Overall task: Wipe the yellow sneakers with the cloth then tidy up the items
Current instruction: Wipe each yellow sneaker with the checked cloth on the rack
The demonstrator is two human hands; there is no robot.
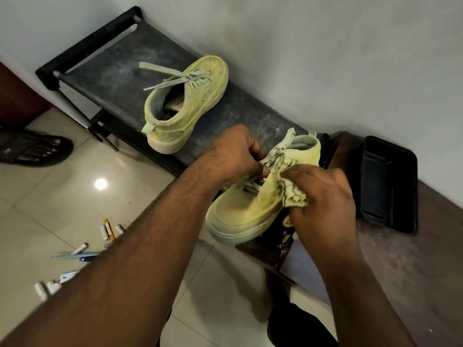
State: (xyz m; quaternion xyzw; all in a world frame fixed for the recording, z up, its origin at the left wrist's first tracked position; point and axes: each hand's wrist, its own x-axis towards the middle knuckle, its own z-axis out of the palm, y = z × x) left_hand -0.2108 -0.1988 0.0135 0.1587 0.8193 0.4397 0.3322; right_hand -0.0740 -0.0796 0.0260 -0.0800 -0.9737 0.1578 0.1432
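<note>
One yellow sneaker point(186, 106) stands on the black fabric shoe rack point(120, 58), heel toward me, laces loose. The second yellow sneaker point(240, 211) sits at the near end of the rack, toe pointing at me. My left hand point(235, 151) grips this sneaker around its laces and tongue. My right hand point(323, 196) holds a crumpled yellow cloth point(288, 189) with dark stains, pressing it against the sneaker's side near the laces.
A black rectangular tray point(388, 184) lies on the brown wooden bench point(426, 259) against the grey wall. Pens, markers and small tubes point(107, 230) are scattered on the tiled floor. Another person's sandalled foot point(35, 151) stands at the left edge.
</note>
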